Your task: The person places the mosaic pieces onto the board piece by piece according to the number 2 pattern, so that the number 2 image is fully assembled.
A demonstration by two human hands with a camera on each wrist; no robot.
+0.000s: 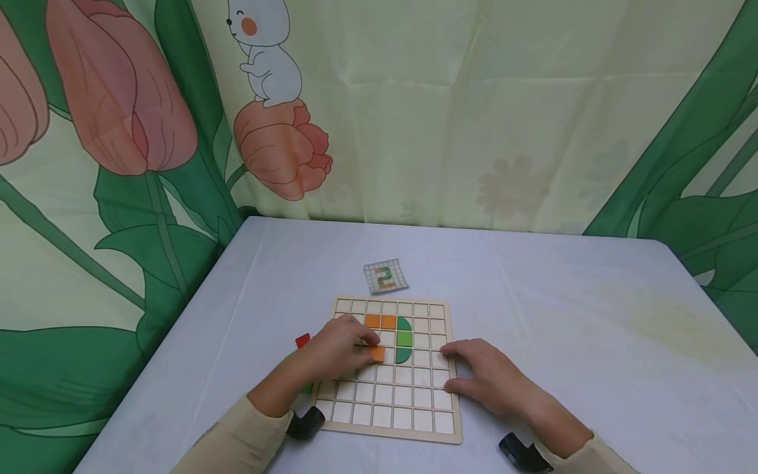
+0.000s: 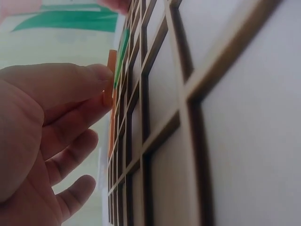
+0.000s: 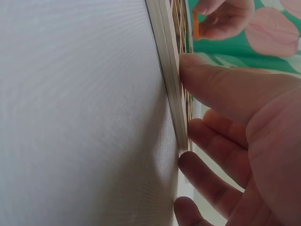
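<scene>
Between thumb and index finger, my left hand pinches an orange square tile over the wooden grid board. In the left wrist view that orange tile stands edge-on, close to the grid. Two orange squares lie in an upper row of cells. To their right, a dark green rounded piece, a light green square and another dark green rounded piece run downward. My right hand rests at the board's right edge, thumb and fingertips on the rim, fingers loosely spread.
Beyond the board lies a small pattern card with a coloured grid design. A red piece and a partly hidden green piece sit by the left forearm. The white-covered table backs onto a printed curtain.
</scene>
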